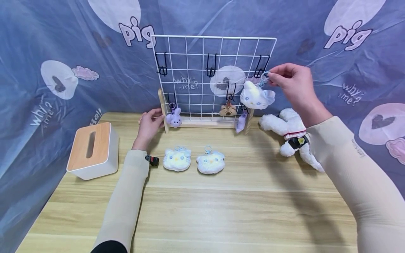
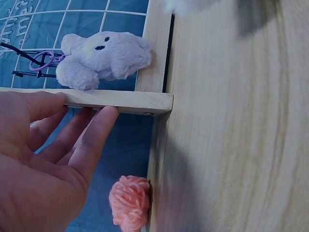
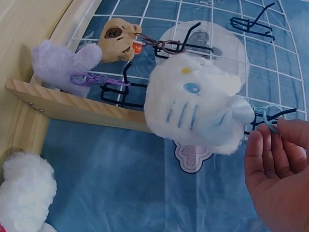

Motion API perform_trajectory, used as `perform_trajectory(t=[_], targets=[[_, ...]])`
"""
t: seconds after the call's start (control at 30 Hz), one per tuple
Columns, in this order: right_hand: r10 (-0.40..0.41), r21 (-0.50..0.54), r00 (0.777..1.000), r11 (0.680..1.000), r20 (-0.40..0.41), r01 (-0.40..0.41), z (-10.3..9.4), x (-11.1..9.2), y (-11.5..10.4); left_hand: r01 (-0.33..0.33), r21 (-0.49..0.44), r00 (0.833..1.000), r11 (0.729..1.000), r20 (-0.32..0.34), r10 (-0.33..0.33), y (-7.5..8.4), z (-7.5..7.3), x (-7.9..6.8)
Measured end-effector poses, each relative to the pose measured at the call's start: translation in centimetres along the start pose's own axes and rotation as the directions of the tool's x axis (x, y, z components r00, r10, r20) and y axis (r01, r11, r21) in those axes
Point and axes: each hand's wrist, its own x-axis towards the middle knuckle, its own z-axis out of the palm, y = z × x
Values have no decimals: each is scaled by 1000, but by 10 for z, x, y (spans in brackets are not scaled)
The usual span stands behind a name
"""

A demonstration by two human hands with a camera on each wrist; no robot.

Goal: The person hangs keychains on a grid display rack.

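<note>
My right hand (image 1: 292, 79) pinches the light blue ring (image 3: 271, 121) of a white cat plush keychain (image 1: 255, 96). The plush hangs in front of the white wire grid rack (image 1: 194, 70), its ring close to the upper right black hook (image 3: 285, 114). On the other side, my left hand (image 1: 150, 123) grips the rack's wooden side post (image 2: 116, 100) between thumb and fingers. Beside that post a purple rabbit plush (image 2: 108, 58) hangs from a hook. A brown bear plush (image 1: 228, 110) and another purple plush (image 1: 241, 122) hang lower right on the grid.
Two more white cat plush keychains (image 1: 177, 160) (image 1: 211, 163) lie on the wooden table (image 1: 221, 211) before the rack. A tissue box (image 1: 90, 147) stands at left. A white fluffy toy (image 1: 284, 123) lies under my right forearm. Coral yarn (image 2: 129, 203) sits behind the post.
</note>
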Motion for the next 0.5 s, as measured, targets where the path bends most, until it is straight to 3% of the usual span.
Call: perform_trajectory(t=[0.5], targets=[[35,33,999,999,3,-35,8,16,6,5,-5,1000,1000,6,-5,0,0,0]])
